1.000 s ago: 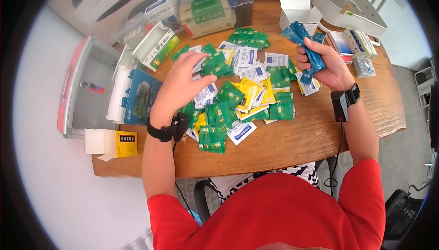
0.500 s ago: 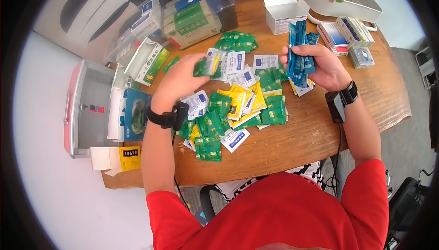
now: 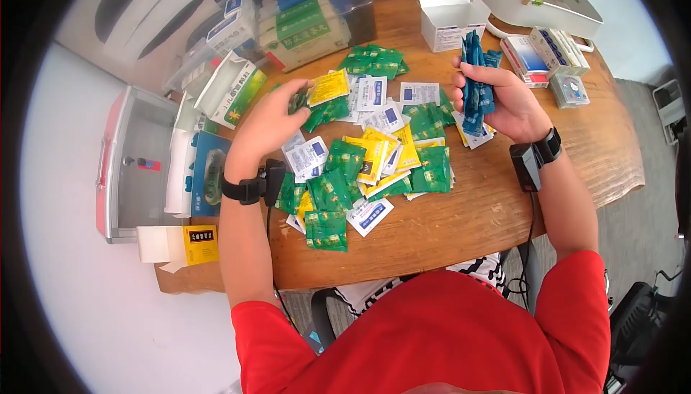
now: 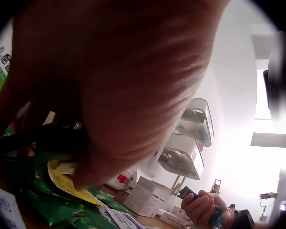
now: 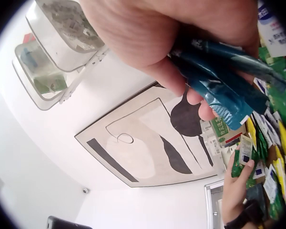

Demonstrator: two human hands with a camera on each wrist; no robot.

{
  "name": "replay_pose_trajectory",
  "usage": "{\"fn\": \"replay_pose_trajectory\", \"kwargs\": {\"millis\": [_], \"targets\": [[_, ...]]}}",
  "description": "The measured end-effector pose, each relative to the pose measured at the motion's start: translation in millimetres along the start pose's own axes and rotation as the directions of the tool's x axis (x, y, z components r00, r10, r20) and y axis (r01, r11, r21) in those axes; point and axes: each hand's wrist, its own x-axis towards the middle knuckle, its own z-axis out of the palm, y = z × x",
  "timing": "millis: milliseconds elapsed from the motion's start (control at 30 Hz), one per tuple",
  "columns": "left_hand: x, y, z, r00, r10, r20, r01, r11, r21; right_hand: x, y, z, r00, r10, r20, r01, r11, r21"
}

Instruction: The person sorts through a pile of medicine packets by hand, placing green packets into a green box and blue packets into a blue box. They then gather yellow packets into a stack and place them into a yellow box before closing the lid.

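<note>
My right hand (image 3: 507, 102) grips a bunch of slim blue stick packets (image 3: 475, 91), raised over the right side of the table. The right wrist view shows the same blue packets (image 5: 219, 90) under the curled fingers. My left hand (image 3: 277, 124) is at the left edge of a spread of sachets, a green sachet (image 3: 297, 100) pinched between thumb and fingers and partly hidden by them. Just right of its fingertips a yellow sachet (image 3: 329, 86) lies on green sachets (image 3: 327, 113). White sachets (image 3: 307, 156) with blue print lie mixed with more green and yellow ones.
An open white box (image 3: 450, 23) stands behind the right hand. Opened cartons (image 3: 230, 91) line the left side, by a metal-edged case (image 3: 137, 171). A clear bin (image 3: 317, 23) of boxes is at the back. Small boxes (image 3: 525, 59) sit at the right.
The left hand has reached into the sachets and drawn back slightly left; a yellow sachet now lies flat by its fingertips. The right hand keeps hold of the blue stick packets.
</note>
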Motion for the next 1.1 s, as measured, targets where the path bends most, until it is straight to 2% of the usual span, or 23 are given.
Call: {"fn": "replay_pose_trajectory", "kwargs": {"millis": [100, 133, 167, 233, 300, 367, 433, 500, 533, 633, 800, 867, 900, 933, 967, 1000, 1067, 1100], "targets": [[-12.6, 18.2, 1.4, 0.998, 0.027, 0.058, -0.028, 0.999, 0.027, 0.7, -0.2, -4.6, 1.000, 0.002, 0.031, -0.002, 1.000, -0.010], [-15.2, 22.8, 1.8, 0.994, 0.104, 0.033, -0.105, 0.993, 0.049, 0.4, 0.0, -5.1, 0.998, 0.006, 0.058, -0.005, 1.000, -0.015], [-18.2, 28.3, 2.8, 0.984, 0.180, 0.008, -0.180, 0.981, 0.071, -0.9, 0.1, -4.0, 0.999, 0.008, 0.044, -0.007, 1.000, -0.020], [-25.0, 38.3, 1.7, 0.989, 0.145, 0.026, -0.146, 0.988, 0.046, -1.8, 1.8, 3.0, 1.000, 0.005, -0.017, -0.007, 0.996, -0.084], [-30.5, 42.4, 1.3, 0.979, 0.205, -0.006, -0.204, 0.974, 0.098, -6.3, 5.3, 13.9, 0.999, -0.029, -0.046, 0.021, 0.986, -0.167], [-37.6, 54.8, -0.8, 0.976, 0.217, -0.001, -0.217, 0.974, 0.071, -10.5, 8.8, 23.2, 0.980, -0.183, 0.075, 0.196, 0.953, -0.232], [-42.2, 60.6, -1.2, 0.979, 0.205, 0.008, -0.205, 0.978, 0.039, -12.7, 12.2, 32.2, 0.981, -0.185, 0.065, 0.196, 0.940, -0.280], [-45.1, 61.9, -0.4, 0.973, 0.231, -0.003, -0.231, 0.972, 0.033, -11.4, 18.8, 38.3, 0.966, -0.259, 0.014, 0.229, 0.825, -0.516], [-47.1, 63.9, -0.7, 0.970, 0.241, -0.012, -0.241, 0.970, 0.027, -6.0, 22.4, 34.2, 0.960, -0.277, 0.038, 0.249, 0.789, -0.561], [-55.2, 64.8, 2.6, 0.964, 0.264, -0.030, -0.264, 0.965, 0.002, -3.1, 25.0, 30.4, 0.964, -0.265, -0.001, 0.221, 0.809, -0.545], [-69.1, 64.2, -4.2, 0.948, 0.302, -0.101, -0.299, 0.953, 0.041, -3.1, 26.4, 41.1, 0.939, -0.344, -0.007, 0.287, 0.794, -0.535], [-81.6, 70.4, -21.5, 0.906, 0.312, -0.286, -0.312, 0.949, 0.045, 2.1, 28.1, 39.7, 0.932, -0.362, -0.024, 0.303, 0.811, -0.500], [-90.2, 73.7, -28.0, 0.852, 0.275, -0.446, -0.313, 0.950, -0.011, 3.5, 27.5, 42.2, 0.924, -0.380, -0.040, 0.310, 0.805, -0.506], [-99.2, 68.2, -39.3, 0.813, 0.247, -0.527, -0.305, 0.952, -0.024, 5.4, 25.2, 40.2, 0.928, -0.369, -0.049, 0.301, 0.820, -0.486], [-107.7, 59.0, -51.8, 0.767, 0.219, -0.603, -0.301, 0.953, -0.036, 6.9, 23.2, 41.5, 0.931, -0.360, -0.060, 0.292, 0.834, -0.468], [-116.8, 48.4, -64.7, 0.770, 0.201, -0.605, -0.280, 0.959, -0.037, 8.1, 23.2, 46.5, 0.925, -0.374, -0.065, 0.308, 0.839, -0.448], [-138.0, 28.7, -87.9, 0.609, 0.088, -0.788, -0.284, 0.952, -0.114, 12.4, 22.4, 54.6, 0.929, -0.364, -0.066, 0.296, 0.838, -0.460], [-146.9, 21.7, -92.3, 0.604, 0.078, -0.793, -0.267, 0.958, -0.108, 14.0, 22.8, 62.2, 0.927, -0.365, -0.080, 0.290, 0.838, -0.463]]}}
